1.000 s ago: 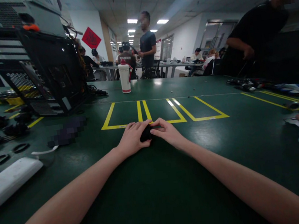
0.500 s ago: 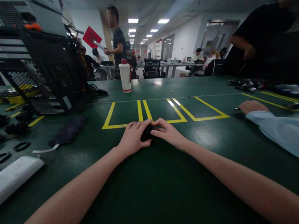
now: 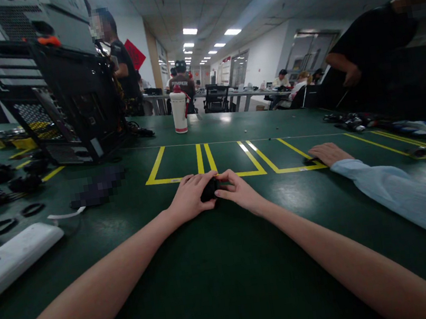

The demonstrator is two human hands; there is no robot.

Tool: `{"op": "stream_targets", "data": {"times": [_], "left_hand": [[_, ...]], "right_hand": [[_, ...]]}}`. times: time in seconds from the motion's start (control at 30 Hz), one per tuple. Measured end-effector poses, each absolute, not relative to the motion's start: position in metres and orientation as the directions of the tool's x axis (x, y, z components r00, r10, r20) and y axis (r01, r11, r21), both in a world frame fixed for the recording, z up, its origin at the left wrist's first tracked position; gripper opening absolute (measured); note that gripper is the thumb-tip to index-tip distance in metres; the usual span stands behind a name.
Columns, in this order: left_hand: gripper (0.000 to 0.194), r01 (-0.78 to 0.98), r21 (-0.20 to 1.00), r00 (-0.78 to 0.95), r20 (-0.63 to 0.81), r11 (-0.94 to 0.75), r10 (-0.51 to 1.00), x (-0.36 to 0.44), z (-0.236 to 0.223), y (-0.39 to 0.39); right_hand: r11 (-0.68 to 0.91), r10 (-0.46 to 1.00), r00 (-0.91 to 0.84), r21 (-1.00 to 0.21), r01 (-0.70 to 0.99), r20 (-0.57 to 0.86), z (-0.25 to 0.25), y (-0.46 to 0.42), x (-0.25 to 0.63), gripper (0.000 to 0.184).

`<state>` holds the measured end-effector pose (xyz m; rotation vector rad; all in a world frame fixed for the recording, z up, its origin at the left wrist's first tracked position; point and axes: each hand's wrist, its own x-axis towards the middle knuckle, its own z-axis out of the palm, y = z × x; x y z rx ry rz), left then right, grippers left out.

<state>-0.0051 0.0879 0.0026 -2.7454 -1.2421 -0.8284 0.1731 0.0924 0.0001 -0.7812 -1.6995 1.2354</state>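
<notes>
A small, dark, rounded object [image 3: 208,190] rests on the green tabletop between my hands, mostly covered by fingers, so its exact kind is hidden. My left hand [image 3: 191,197] is wrapped over it from the left and top. From the right, my right hand [image 3: 237,190] pinches at its side with thumb and fingertips; whether a smaller part sits in that pinch I cannot make out. Just beyond my fingers run strips of yellow tape [image 3: 253,172] marking out three boxes on the table.
A co-worker's hand [image 3: 330,152] in a light blue sleeve touches a small dark thing at the right box's corner. At left stand a black computer case [image 3: 80,104], a white power strip [image 3: 19,255] and black rings [image 3: 32,209]. A white bottle [image 3: 179,112] stands behind.
The co-worker's hand at right has slid left to the taped box's corner. A person in the background has walked left behind the computer case. My hands stay almost in place.
</notes>
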Motion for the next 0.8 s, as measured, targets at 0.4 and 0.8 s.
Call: {"op": "stream_targets", "data": {"times": [0.4,0.8], "left_hand": [[0.064,0.704,0.187,0.540,0.485,-0.685,0.688,-0.0041,0.0028,0.0878],[0.065,0.703,0.196,0.541,0.477,-0.684,0.692,-0.0037,0.0029,0.0882]], "right_hand": [[0.279,0.878,-0.416,-0.959,0.039,0.239,0.0016,0.0946,0.1721,0.027],[0.286,0.900,-0.354,-0.958,0.034,0.256,-0.0010,0.0935,0.1698,0.025]]}}
